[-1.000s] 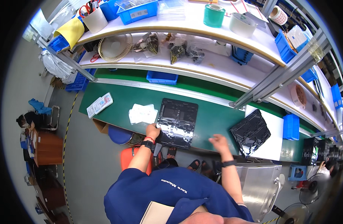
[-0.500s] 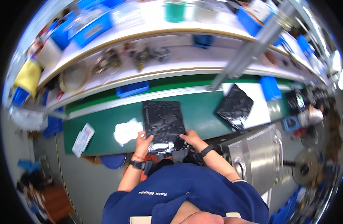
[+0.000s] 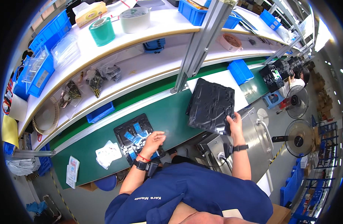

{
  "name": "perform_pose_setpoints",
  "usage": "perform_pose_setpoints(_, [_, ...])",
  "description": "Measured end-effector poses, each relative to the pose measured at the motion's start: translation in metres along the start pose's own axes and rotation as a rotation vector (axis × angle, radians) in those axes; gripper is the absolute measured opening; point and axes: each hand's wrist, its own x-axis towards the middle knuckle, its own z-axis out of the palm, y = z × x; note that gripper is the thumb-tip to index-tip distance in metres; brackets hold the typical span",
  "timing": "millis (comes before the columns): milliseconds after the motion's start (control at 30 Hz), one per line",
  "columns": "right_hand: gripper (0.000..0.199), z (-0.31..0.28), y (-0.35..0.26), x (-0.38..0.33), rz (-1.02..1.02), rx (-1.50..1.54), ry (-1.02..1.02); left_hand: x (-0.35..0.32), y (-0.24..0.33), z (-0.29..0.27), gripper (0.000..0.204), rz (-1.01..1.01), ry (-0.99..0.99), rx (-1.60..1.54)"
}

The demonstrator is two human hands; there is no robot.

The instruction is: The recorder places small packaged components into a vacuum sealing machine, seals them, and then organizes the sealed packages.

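Observation:
My right hand (image 3: 235, 126) grips the near right edge of a black moulded plastic tray (image 3: 212, 106), thumb on top. That tray is above or on the white sheet (image 3: 240, 93) at the right of the bench; a dark edge shows beneath it. My left hand (image 3: 153, 142) hovers over the right side of a second black tray (image 3: 123, 130), fingers loosely bent and nothing visible in them. Several blue rectangular pieces (image 3: 132, 138) lie in this tray, some askew. My left hand and wrist hide part of it.
White cards (image 3: 108, 154) lie left of the second tray, and a white packet (image 3: 73, 171) farther left. Blue bins (image 3: 240, 71) stand along the green bench (image 3: 89, 138). A metal post (image 3: 192, 48) rises before the shelves. A steel case (image 3: 250, 138) stands at right.
The black tray has gone from between both hands to the right side, now in my right hand only. My left hand let go. The second tray with blue pieces has come into view.

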Motion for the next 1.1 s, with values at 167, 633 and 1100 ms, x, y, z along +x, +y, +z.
perform_pose_setpoints(167, [0.055,-0.008,0.069,0.103,-0.066,-0.278,0.169,-0.005,-0.011,-0.024,0.02,-0.068,0.226,0.062])
perform_pose_setpoints(633, [0.08,0.014,0.099,0.114,0.094,-0.973,-0.037,-0.075,-0.019,-0.07,0.016,-0.125,0.706,-0.026])
perform_pose_setpoints(1100, [0.074,0.0,0.103,0.104,0.086,-1.022,-0.135,-0.078,-0.03,-0.067,0.02,-0.126,0.733,0.058])
